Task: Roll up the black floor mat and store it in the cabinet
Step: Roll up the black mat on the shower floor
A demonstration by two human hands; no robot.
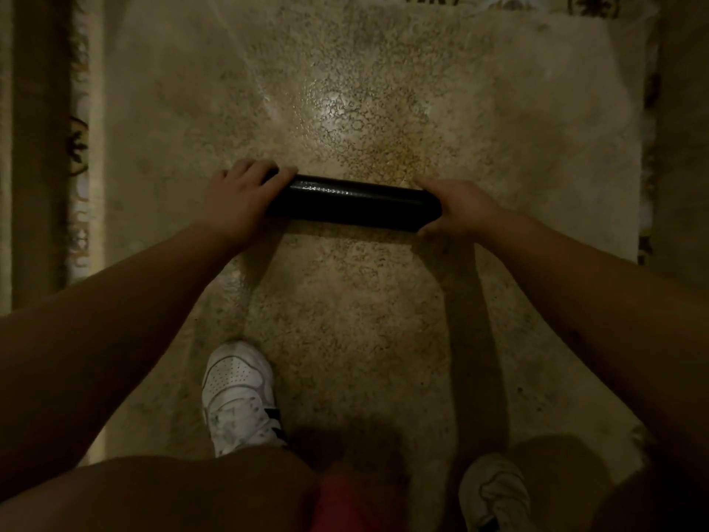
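Note:
The black floor mat [351, 203] lies rolled into a tight tube across the speckled stone floor, in the middle of the head view. My left hand [238, 197] is wrapped over its left end, fingers curled across the top. My right hand [460, 209] clasps the right end, thumb in front and fingers behind. No cabinet is in view.
My white left shoe [239, 393] stands on the floor below the roll, and my right shoe [495, 493] is at the bottom right. A patterned tile border [78, 147] runs along the left, and more of it shows at the top and right edges.

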